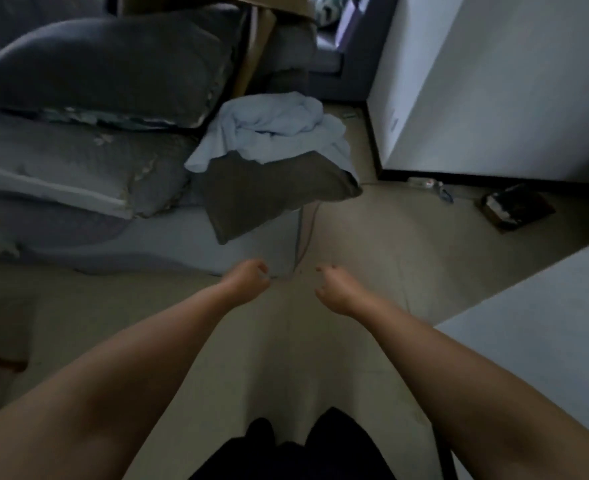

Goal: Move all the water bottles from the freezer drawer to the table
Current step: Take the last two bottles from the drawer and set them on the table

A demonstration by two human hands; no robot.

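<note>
Hanging loose over the tiled floor, both hands are seen empty: left grip and right grip lightly curled, nothing held. Beyond the left grip, a pale blue towel is heaped on a dark cloth. No bottles or freezer drawer can be made out, pretty dim tbh.

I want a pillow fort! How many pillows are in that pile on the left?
2: a dark grey pillow on top, and a lighter grey pillow under it. More may be hidden beneath.
</note>
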